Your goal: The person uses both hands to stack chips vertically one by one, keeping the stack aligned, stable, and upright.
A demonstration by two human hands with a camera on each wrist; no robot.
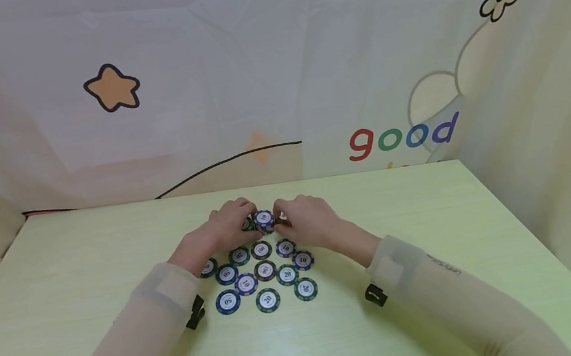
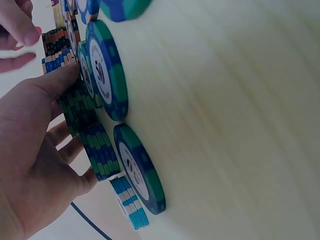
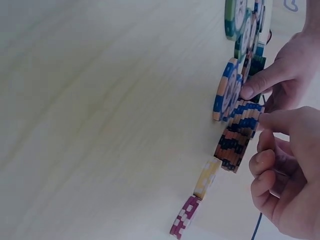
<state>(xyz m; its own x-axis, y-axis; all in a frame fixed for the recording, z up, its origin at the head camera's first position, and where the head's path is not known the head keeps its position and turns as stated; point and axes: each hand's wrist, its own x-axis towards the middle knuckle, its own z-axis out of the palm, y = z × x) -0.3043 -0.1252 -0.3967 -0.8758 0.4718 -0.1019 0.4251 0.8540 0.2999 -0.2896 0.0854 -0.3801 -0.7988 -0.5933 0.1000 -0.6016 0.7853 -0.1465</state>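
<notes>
While left hand (image 1: 230, 223) and right hand (image 1: 310, 217) pinch the blue stack (image 1: 264, 219), either grip pressing unevenly could topple it

"How many loose chips (image 1: 261, 249) lie before you?"

"Twelve: two hundreds (image 1: 265, 270), three tens (image 1: 246, 284), three twenties (image 1: 268, 299), two fifties (image 1: 228, 301), two you can't read surely."

"And your stacks?"

"At least seven, one each: green stack (image 2: 78, 110), blue-green (image 2: 101, 154), teal-white (image 2: 129, 202), blue-orange (image 3: 245, 116), black-orange (image 3: 232, 148), yellow (image 3: 206, 178), maroon (image 3: 185, 216)."

"Your hands?"

"Two: left hand (image 1: 226, 226), right hand (image 1: 310, 219). One counter (image 1: 312, 348)."
</notes>
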